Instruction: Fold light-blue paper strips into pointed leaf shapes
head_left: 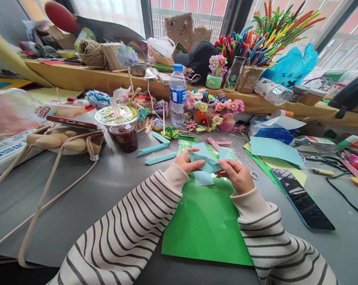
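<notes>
Between both hands is a folded piece of light blue paper (208, 162), held above a green sheet (207, 221). My left hand (187, 160) pinches its left side, thumb in front and fingers behind. The fingertips of my right hand (235, 173) grip the right corner of the same paper. Just below it, a small light blue paper square (204, 178) lies on the green sheet, and more blue pieces show behind my hands. To the left, folded blue paper strips (160, 158) rest on the grey table.
A lidded cup of dark drink (123, 130) and a water bottle (178, 97) stand beyond my hands. At right lie a phone (302, 200), blue paper sheets (275, 150) and scissors (324, 159). A corded bag (66, 140) sits left; crochet flowers (211, 107) crowd the back.
</notes>
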{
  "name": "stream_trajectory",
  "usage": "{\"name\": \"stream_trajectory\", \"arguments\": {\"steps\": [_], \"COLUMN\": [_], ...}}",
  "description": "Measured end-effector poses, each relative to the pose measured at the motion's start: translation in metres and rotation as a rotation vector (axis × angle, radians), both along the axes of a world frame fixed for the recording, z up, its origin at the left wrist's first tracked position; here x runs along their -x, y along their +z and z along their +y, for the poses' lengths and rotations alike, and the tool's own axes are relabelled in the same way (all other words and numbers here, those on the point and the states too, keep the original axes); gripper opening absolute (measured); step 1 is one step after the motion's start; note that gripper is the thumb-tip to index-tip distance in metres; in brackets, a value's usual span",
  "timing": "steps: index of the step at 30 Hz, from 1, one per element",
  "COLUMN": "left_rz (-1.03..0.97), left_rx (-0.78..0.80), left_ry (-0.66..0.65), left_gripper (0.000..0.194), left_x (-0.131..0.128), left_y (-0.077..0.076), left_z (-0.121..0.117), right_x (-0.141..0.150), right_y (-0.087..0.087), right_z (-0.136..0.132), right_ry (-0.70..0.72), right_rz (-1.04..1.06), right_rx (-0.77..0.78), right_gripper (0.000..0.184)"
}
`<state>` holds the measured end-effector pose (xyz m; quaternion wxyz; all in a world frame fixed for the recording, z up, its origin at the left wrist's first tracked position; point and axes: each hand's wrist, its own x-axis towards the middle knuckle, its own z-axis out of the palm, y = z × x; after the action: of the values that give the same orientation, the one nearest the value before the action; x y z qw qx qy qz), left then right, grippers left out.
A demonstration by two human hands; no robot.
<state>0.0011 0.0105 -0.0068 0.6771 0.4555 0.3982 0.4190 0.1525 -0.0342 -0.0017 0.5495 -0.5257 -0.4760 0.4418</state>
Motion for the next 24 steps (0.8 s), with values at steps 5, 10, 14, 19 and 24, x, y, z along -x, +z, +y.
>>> {"name": "stream_trajectory", "arguments": {"steps": [5,10,14,19,24], "left_rz": [0.034,0.057,0.064,0.062,0.065], "left_rx": [-0.028,-0.046,-0.061,-0.058,-0.046], "left_ry": [-0.046,-0.047,-0.047,-0.043,-0.030], "left_gripper": [0.061,0.061,0.060,0.059,0.060], "left_x": [0.0008,0.0006,0.0010,0.0006,-0.0002], "left_y": [-0.0005,-0.0006,-0.0019,-0.0011,0.0004], "left_z": [-0.0001,-0.0002,0.0002,-0.0005,-0.0014], "right_x": [0.0024,0.0011,0.0008,0.0011,0.0013], "right_y": [0.0021,0.0021,0.0014,0.0011,0.0011], "right_z": [-0.0021,-0.0021,-0.0016,-0.0018,-0.0024], "right_ry": [-0.045,-0.046,-0.043,-0.042,-0.046], "right_rz": [-0.101,-0.142,-0.157,-0.175,-0.205], "right_rx": [-0.016,0.001,0.000,-0.012,-0.027], "right_gripper": [0.027,0.029,0.029,0.028,0.029]}}
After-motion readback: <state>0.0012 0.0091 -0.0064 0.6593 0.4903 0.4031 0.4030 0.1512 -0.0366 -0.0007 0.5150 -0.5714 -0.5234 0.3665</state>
